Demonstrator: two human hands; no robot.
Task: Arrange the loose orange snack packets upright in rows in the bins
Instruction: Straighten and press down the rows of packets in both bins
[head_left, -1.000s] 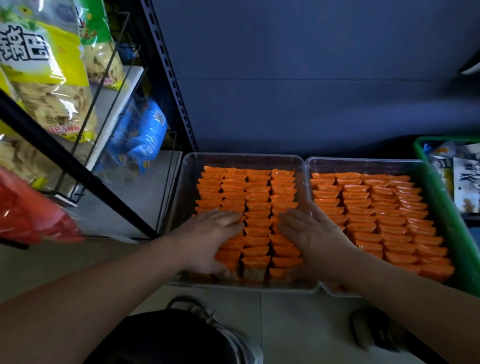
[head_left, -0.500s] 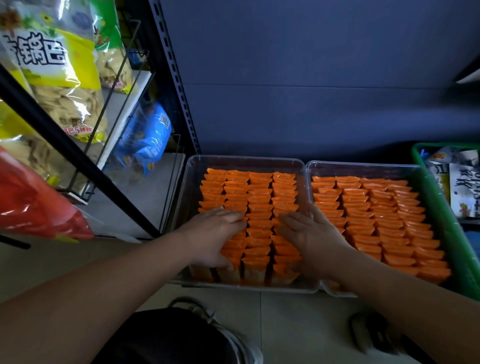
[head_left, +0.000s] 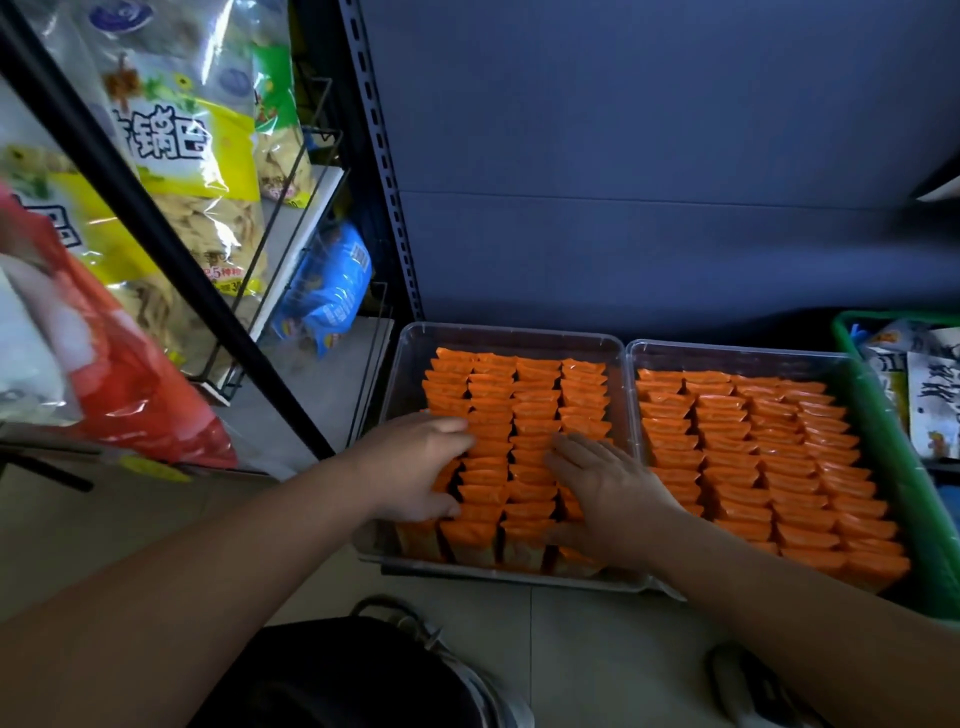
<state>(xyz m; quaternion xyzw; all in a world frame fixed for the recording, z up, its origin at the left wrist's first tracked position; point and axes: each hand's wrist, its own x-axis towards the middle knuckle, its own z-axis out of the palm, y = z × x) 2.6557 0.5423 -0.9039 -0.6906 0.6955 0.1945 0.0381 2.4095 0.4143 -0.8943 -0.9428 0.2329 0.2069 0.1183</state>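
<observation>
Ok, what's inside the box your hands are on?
Orange packets stand in four rows in the bin. The left hand and right hand rest on top, covering some packets in the outer rows. The bin's floor is hidden beneath them.

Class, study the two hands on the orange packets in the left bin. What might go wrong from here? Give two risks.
1. The left hand and right hand rest on the tightly packed orange packets in the left bin; uneven pressure may topple a row or crush contents.
2. The front packets look tilted toward the near wall and might slide flat.
</observation>
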